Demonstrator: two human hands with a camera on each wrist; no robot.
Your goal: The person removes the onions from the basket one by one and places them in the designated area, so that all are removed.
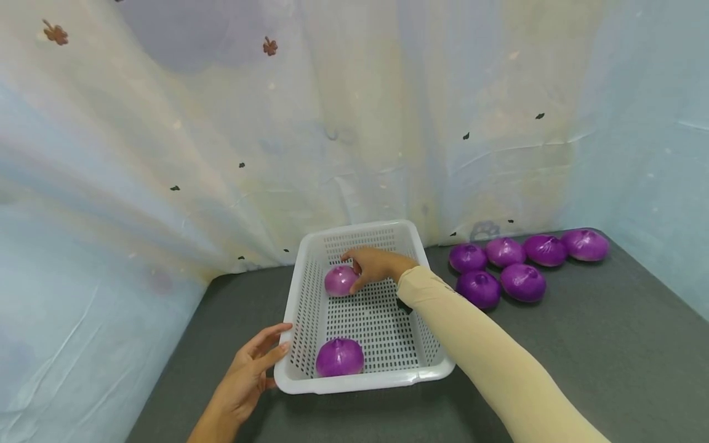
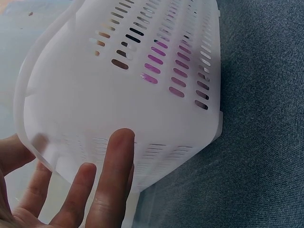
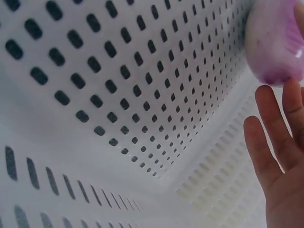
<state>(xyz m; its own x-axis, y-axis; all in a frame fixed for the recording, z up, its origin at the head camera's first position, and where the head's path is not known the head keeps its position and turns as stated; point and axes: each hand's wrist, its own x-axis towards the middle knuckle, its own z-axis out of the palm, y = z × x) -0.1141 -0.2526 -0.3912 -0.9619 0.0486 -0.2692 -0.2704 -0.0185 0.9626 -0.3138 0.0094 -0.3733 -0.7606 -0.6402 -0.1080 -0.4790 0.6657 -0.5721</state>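
A white perforated plastic basket (image 1: pixel 365 387) stands on the dark table. My left hand (image 1: pixel 247 369) holds its left rim, with a fingertip showing through the translucent edge in the left wrist view and the other fingers along the outside wall. Inside, at the far left, lies a red onion (image 1: pixel 339 281); my right hand (image 1: pixel 375 266) grips it from the right, thumb and forefinger spread about it. From the right wrist view, fingertips touch the onion (image 3: pixel 273 45), while the outer fingers stand off it. Another red onion (image 1: pixel 340 357) lies in the basket's near left corner.
Several red onions (image 1: pixel 523 283) sit in two rows on the table right of the basket, near the back edge. A pale patterned curtain (image 1: pixel 360 123) hangs behind the dark tabletop (image 1: pixel 598 344). My right forearm crosses the basket's right rim.
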